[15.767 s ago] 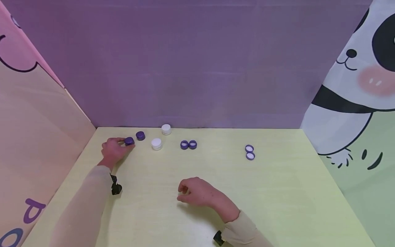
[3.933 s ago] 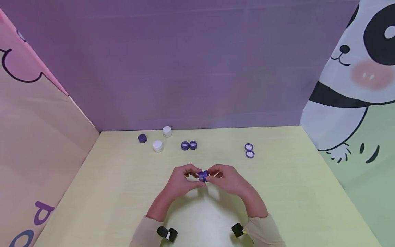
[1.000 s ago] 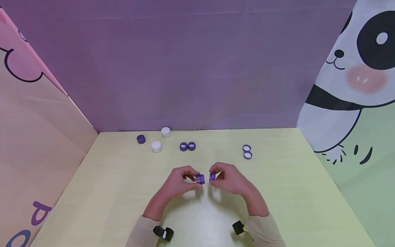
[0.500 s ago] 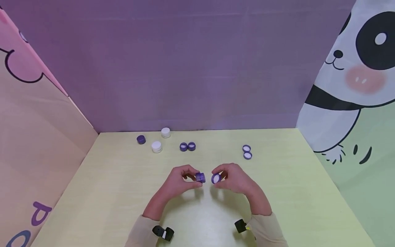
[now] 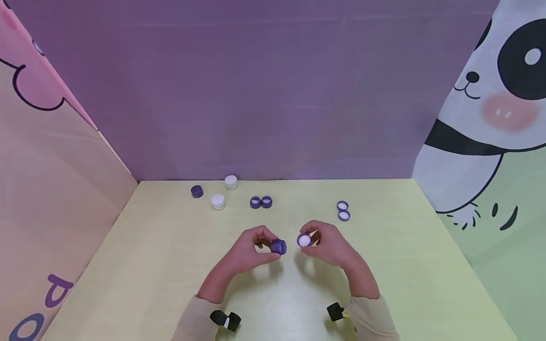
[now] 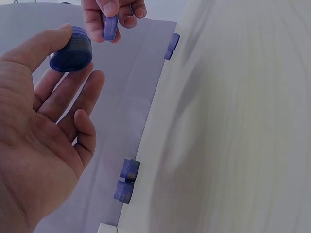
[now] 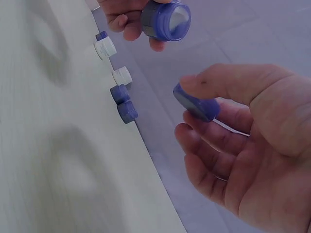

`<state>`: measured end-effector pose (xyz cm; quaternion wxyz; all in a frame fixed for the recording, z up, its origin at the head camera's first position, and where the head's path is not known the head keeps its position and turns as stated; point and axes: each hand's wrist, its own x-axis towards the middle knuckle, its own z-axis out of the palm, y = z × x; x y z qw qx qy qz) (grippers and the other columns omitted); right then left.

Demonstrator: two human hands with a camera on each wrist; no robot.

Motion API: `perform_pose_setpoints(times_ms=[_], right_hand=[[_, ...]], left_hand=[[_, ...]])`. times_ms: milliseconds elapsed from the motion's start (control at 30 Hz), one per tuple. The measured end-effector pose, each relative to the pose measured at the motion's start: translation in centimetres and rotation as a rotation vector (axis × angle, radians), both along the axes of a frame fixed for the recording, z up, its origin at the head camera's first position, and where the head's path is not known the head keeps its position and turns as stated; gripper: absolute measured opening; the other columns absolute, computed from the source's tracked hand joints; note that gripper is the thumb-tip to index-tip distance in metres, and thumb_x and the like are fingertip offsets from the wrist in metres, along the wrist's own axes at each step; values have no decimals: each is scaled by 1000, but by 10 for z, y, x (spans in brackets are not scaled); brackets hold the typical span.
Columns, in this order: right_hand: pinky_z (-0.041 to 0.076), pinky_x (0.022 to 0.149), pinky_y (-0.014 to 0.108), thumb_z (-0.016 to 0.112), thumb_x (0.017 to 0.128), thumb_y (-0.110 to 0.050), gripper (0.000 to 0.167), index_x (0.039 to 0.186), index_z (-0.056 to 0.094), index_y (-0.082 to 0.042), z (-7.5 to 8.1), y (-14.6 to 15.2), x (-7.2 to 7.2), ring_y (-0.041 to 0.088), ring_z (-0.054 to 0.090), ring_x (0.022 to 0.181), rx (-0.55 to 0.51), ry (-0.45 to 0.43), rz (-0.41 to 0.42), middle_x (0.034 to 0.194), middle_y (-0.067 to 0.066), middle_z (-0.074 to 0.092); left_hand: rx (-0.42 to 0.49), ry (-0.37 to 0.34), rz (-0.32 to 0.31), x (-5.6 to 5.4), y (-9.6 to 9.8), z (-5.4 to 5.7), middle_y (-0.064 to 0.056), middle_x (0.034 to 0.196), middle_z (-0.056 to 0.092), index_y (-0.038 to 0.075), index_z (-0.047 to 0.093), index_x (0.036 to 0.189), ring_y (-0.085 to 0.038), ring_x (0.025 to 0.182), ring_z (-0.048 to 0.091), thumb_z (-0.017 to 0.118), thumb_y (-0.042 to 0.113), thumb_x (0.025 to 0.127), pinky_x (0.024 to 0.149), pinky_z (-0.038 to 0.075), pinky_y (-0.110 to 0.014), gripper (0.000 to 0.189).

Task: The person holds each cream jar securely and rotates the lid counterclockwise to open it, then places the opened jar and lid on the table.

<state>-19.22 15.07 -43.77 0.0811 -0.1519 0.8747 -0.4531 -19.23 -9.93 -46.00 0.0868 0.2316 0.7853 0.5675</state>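
Observation:
My left hand [image 5: 254, 248] pinches a small purple jar [image 5: 278, 246] between thumb and fingers, held up over the table. The jar is tipped sideways; its uncovered mouth, whitish inside, shows in the right wrist view. To its right, my right hand [image 5: 327, 241] pinches the purple lid [image 5: 304, 240] by its edge, white lining turned toward the head camera. A small gap separates lid and jar. In the left wrist view the dark base of the jar faces the camera, and the lid appears edge-on.
Behind the hands stand two uncovered purple jars [image 5: 261, 202] side by side. Two purple lids [image 5: 343, 210] lie lining-up at right. A closed purple jar [image 5: 196, 191], a white jar [image 5: 218, 201] and another white jar [image 5: 231, 182] stand back left. A purple wall [image 5: 273, 94] borders the table.
The right hand has drawn the lid off the jar and moved right, turning its white lining into view. The left hand has tilted the jar slightly. Earlier, the left hand took this jar from the back left.

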Motion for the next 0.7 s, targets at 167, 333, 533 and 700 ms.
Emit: perform_pose_setpoints(times_ms=[167,333,533,700], right_hand=[[50,63,32,80,77,-6,37,111,66,-6,-1,4,-2,18,58,81,32,-1,-48,91,-2,63],[50,66,32,82,76,-9,33,106,69,-9,-1,14,-3,19,58,83,23,6,-101,96,-1,63],[48,66,33,82,77,-11,32,106,69,-7,3,31,-5,23,56,84,57,24,-185,97,3,63],[48,63,32,78,80,-10,31,108,66,-4,6,48,-8,23,55,83,94,15,-221,98,7,63]], left_hand=[[-31,-13,-17,-2,0,0,2,99,67,9,65,111,-18,91,64,80,10,80,81,48,-50,34],[-91,18,-63,-6,0,-8,7,100,67,7,67,119,-14,91,62,79,14,82,78,48,-42,40],[-122,45,-113,-7,3,-8,10,98,66,15,68,110,-13,91,61,81,18,80,77,47,-38,33],[-133,15,-130,-6,3,-7,8,96,65,13,64,110,-13,91,60,81,17,79,78,46,-37,36]])
